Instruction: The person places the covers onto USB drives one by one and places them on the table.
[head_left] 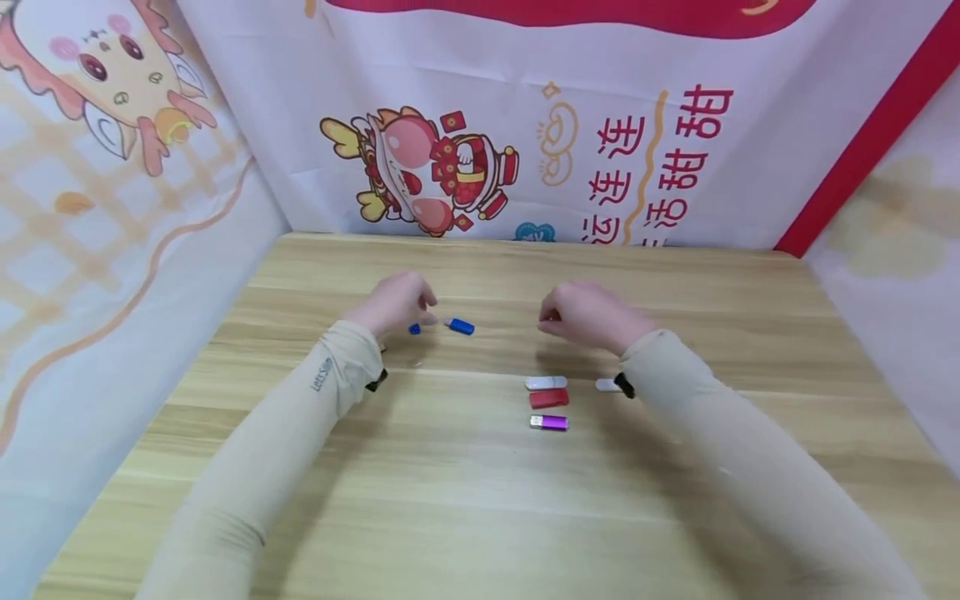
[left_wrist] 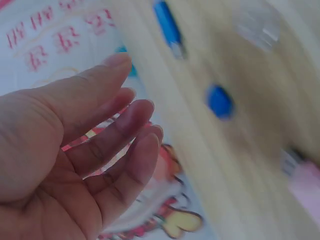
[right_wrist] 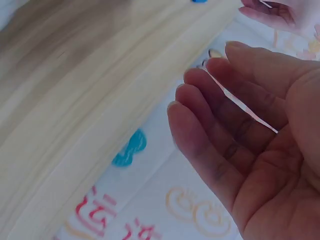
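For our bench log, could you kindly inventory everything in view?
Table: 1, tan, foreground
Printed panels: 3, mostly white, around table
Blue USB stick: 1, blue, left of centre
Cap: 1, blue, farther left
White USB stick: 1, white, mid-table
Red USB stick: 1, red, below white
Purple USB stick: 1, purple, below red
White piece: 1, white, right, partly hidden
Pink USB stick: 1, pink, left-wrist view's edge
Clear object: 1, transparent, same view's top
Wrist attachments: 2, black, wrists
Sleeves: 2, beige, forearms
Hands: 2, bare, above table

Wood-grain desk [head_left: 450, 517] before me; behind it, white cloth [head_left: 277, 92] with red lettering [head_left: 684, 172] and a cartoon figure [head_left: 431, 171]; patterned left cloth [head_left: 97, 275], pale right cloth [head_left: 892, 333].
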